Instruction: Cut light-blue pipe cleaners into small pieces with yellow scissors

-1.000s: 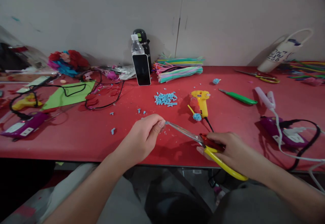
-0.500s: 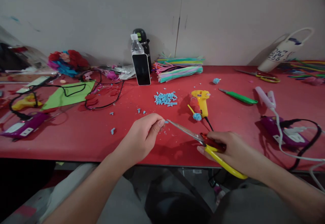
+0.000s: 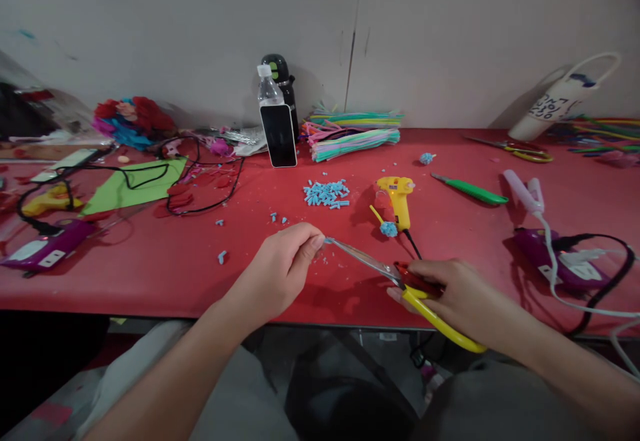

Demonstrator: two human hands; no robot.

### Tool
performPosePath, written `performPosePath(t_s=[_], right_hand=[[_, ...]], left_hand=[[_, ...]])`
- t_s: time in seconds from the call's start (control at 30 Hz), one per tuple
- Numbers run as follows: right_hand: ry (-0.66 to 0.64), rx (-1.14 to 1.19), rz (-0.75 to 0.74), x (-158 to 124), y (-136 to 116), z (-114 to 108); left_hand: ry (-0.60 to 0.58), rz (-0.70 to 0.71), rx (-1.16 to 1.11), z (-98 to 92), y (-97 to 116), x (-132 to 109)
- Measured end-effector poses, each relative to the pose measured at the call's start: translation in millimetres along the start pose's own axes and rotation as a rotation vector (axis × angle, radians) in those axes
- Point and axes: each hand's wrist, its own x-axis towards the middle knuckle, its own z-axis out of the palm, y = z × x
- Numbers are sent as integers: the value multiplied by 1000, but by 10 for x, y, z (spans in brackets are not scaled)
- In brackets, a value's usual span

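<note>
My left hand [image 3: 287, 264] pinches a small blue piece, perhaps a bit of pipe cleaner [image 3: 327, 240], whose end pokes out past the thumb. In my right hand [image 3: 450, 294] are scissors [image 3: 367, 260] with yellow and red handles, their blade tips at that blue end. Beyond my hands lies a heap of short blue cut pieces [image 3: 326, 194]. A yellow glue gun [image 3: 399, 202] stands to the right of the heap. At its base is a fuzzy blue ball [image 3: 389, 229] on a yellow stem.
At the back stand a phone [image 3: 279, 136], bottles and a bundle of pipe cleaners [image 3: 355, 136]. To the right lie a green-handled knife [image 3: 475, 192], more scissors [image 3: 527, 152] and a purple power strip [image 3: 560, 261] with cords. Black cable crosses green paper [image 3: 135, 184] at left.
The scissor tips have come slightly left and now meet the blue piece at my left fingertips. Both hands otherwise stay in nearly the same place.
</note>
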Motion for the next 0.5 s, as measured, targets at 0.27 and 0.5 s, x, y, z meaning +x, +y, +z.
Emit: performPosePath(t_s=[0.27, 0.5], right_hand=[[83, -33, -22, 18, -13, -34], [69, -53, -9, 3, -13, -4]], left_hand=[[-103, -180, 191, -513, -248, -13], [-316, -550, 338, -1054, -861, -123]])
